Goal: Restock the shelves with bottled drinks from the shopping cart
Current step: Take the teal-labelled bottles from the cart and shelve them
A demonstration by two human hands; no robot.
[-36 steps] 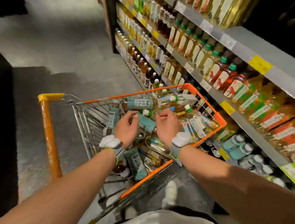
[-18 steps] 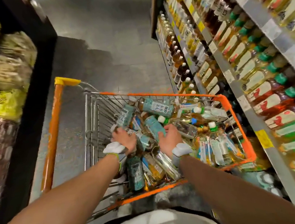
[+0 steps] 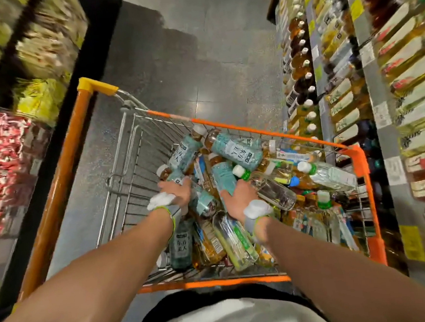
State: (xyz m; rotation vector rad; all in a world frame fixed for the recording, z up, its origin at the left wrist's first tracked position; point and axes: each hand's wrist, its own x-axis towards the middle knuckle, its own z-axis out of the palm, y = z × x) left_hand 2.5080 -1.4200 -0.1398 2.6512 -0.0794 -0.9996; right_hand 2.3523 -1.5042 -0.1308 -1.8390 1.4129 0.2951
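Head view: inside the shopping cart (image 3: 255, 132), the left hand (image 3: 177, 192), at 9 o'clock of the bottle heap, curls round a tea bottle (image 3: 167, 175). The right hand (image 3: 240, 197), mid-heap, grasps a teal-labelled bottle (image 3: 224, 175). Stocked shelves (image 3: 382, 146) stand at 3 o'clock.

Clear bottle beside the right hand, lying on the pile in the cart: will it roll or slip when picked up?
Likely to roll: the clear bottle is round and lies on its side atop other bottles in the cart. Its glossy wall shows reflections, so it may be slippery. Lifting it may shift its neighbours.
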